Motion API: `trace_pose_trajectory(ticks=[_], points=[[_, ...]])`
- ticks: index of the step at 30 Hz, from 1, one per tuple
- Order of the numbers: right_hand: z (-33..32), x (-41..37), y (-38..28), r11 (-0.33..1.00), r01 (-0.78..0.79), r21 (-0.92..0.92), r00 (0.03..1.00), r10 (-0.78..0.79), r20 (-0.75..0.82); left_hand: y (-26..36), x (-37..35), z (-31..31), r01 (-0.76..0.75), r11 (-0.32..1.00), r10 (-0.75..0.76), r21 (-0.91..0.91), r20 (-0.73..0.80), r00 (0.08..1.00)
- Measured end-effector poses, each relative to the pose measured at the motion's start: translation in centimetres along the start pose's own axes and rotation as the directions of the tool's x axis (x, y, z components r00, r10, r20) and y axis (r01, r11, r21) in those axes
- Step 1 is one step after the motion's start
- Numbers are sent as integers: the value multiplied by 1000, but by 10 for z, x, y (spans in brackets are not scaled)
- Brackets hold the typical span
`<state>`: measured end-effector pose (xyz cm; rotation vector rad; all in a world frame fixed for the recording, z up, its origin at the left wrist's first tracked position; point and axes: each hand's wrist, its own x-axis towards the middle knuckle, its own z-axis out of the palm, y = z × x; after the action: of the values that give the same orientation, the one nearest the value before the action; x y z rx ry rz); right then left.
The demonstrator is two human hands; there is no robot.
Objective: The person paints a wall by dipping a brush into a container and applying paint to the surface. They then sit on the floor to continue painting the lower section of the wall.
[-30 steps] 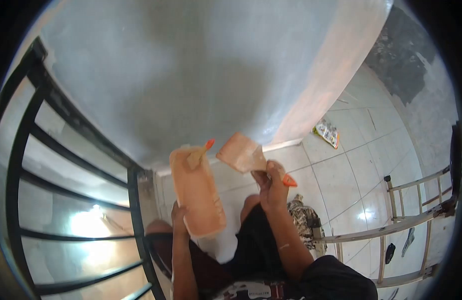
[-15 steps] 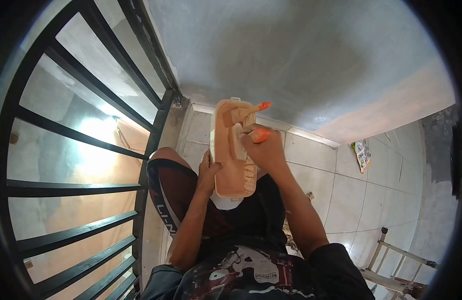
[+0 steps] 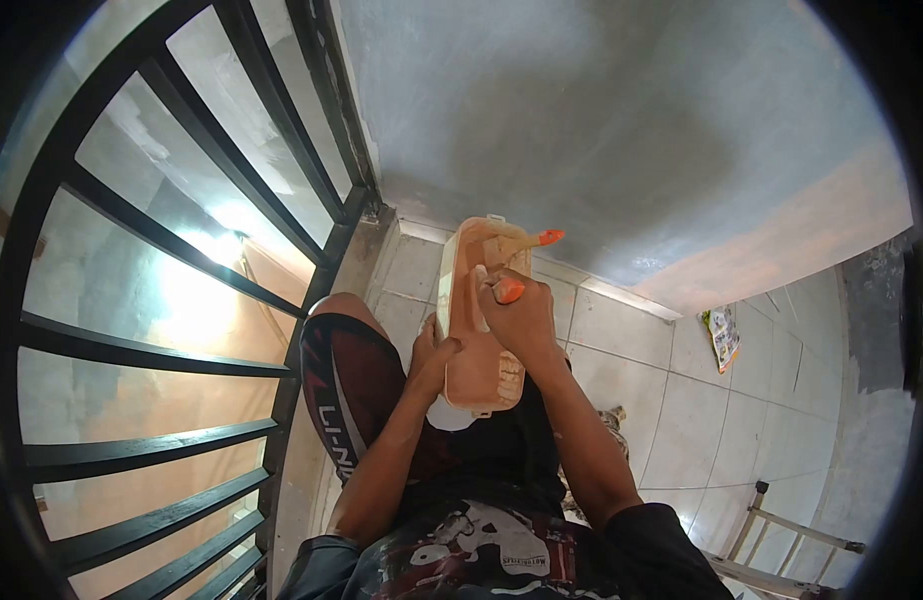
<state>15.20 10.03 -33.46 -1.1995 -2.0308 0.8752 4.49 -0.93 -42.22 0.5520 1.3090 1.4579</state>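
Wall of grey plaster [image 3: 601, 130] fills top and right of view, with a peach-painted band [image 3: 791, 250] along its lower right. The black metal window grille [image 3: 181, 300] takes the whole left side, bars fanning out, bright glare behind it. The white tiled floor [image 3: 701, 400] sits far below, between wall and grille. The person's dark red and black shorts [image 3: 346, 390] show at centre-left, knee just beside the grille frame. A pale metal ladder [image 3: 781, 535] pokes in at bottom right, well apart from both hands. The long peach-coloured paint tray [image 3: 471, 375] is at centre frame, held above the lap, far end pointing at the wall base, smeared with paint all over. The left hand [image 3: 433, 355] grips the tray's left rim, fingers curled onto the edge. The right hand [image 3: 518, 322] is over the tray, fist closed round a paintbrush with an orange handle end [image 3: 508, 290]. The orange end sticks out above the knuckles and the brush head is mostly hidden inside the tray. A second brush with an orange-tipped handle [image 3: 541, 238] lies at the tray's far end, tip overhanging the rim to the right. A white rounded object [image 3: 446, 413] shows just under the tray's near end; can't tell what it is. A crumpled printed packet [image 3: 723, 335] lies on the tiles near the wall base.
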Motion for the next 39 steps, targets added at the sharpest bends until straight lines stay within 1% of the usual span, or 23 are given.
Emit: trace_pose_trajectory(ticks=[2,4,9,11,13,14,15,16,20,22,23,25,26,27,28,29,31,32,34,35,37,38,39], points=[[4,-5,4,999,17,-32,999,-19,-37,6,-1,0,-5,1000,6,-20,64,998],[2,-3,-3,991,-97,96,995,94,36,-3,4,-3,-19,999,21,-27,72,997],[14,8,7,961,-168,218,980,186,-66,-13,7,-16,-25,1000,25,7,87,996],[16,7,14,950,-183,252,972,213,-96,-11,9,-15,79,989,-62,-127,127,990],[15,7,14,968,-221,117,968,232,-91,-14,9,-16,90,982,-67,-166,136,988],[14,6,15,969,-221,113,968,232,-93,-16,10,-16,98,974,-71,-205,135,988],[13,4,11,987,-147,64,980,154,-123,-11,10,-15,98,972,-70,-212,136,988],[12,4,7,997,-73,16,986,74,-147,-6,8,-13,71,985,-51,-155,124,991],[16,4,-5,999,-39,-13,991,37,-129,-8,6,-14,-17,999,19,-35,51,999],[23,6,-2,979,43,-198,998,-51,-38,-14,7,-16,4,998,1,-66,74,997],[24,5,-3,979,60,-195,997,-70,-42,-16,9,-18,25,995,-16,-96,97,995],[24,3,-4,999,12,-49,992,-18,-126,-37,17,-24,-26,998,29,-63,48,998],[24,5,-2,998,43,-42,991,-48,-127,-42,20,-24,-39,999,39,-31,1,999],[22,5,1,999,-38,31,995,41,-93,-37,19,-23,-61,998,61,-31,-10,998],[21,3,6,987,-125,98,990,131,-50,-30,17,-21,-25,999,25,-28,-2,1000],[19,1,19,989,-106,101,993,111,-48,-23,13,-19,12,1000,-12,-26,7,1000],[12,4,38,848,-276,453,954,301,17,-18,12,-18,-18,1000,18,-7,-23,1000],[7,1,42,853,-263,451,958,285,20,-20,13,-19,-8,1000,8,8,-10,1000],[-10,-4,32,570,-354,742,892,445,84,-20,13,-18,-7,1000,7,16,3,1000],[-16,-6,33,575,-348,740,896,437,81,-18,12,-17,5,1000,-5,-19,1,1000],[-23,-10,34,462,-346,817,872,481,97,-19,15,-18,19,998,-19,-57,4,1000],[-23,-10,36,464,-351,813,868,487,97,-21,18,-19,15,997,-15,-71,-1,1000],[-22,-10,41,365,-315,876,875,470,119,-26,17,-19,19,996,-20,-86,-4,1000]])
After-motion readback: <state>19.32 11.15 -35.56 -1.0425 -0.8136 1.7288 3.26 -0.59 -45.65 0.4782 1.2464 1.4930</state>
